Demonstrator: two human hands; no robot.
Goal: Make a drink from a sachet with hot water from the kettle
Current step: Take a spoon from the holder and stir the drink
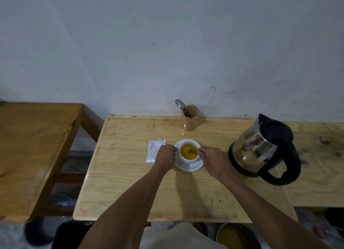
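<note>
A white cup (188, 159) filled with orange-yellow drink stands on a white saucer (193, 167) in the middle of the light wooden table (130, 174). My left hand (165, 156) grips the cup at its left side. My right hand (214, 160) pinches the handle of a spoon (192, 151) whose bowl sits in the drink. A white sachet (153, 151) lies flat just left of my left hand. The steel kettle (260, 150) with black lid and handle stands to the right of the cup.
A wooden holder (190, 119) with a spoon (180, 104) in it stands by the wall behind the cup. A darker wooden table (31, 146) is at the left, with a gap between. Pots and a bucket sit on the floor below.
</note>
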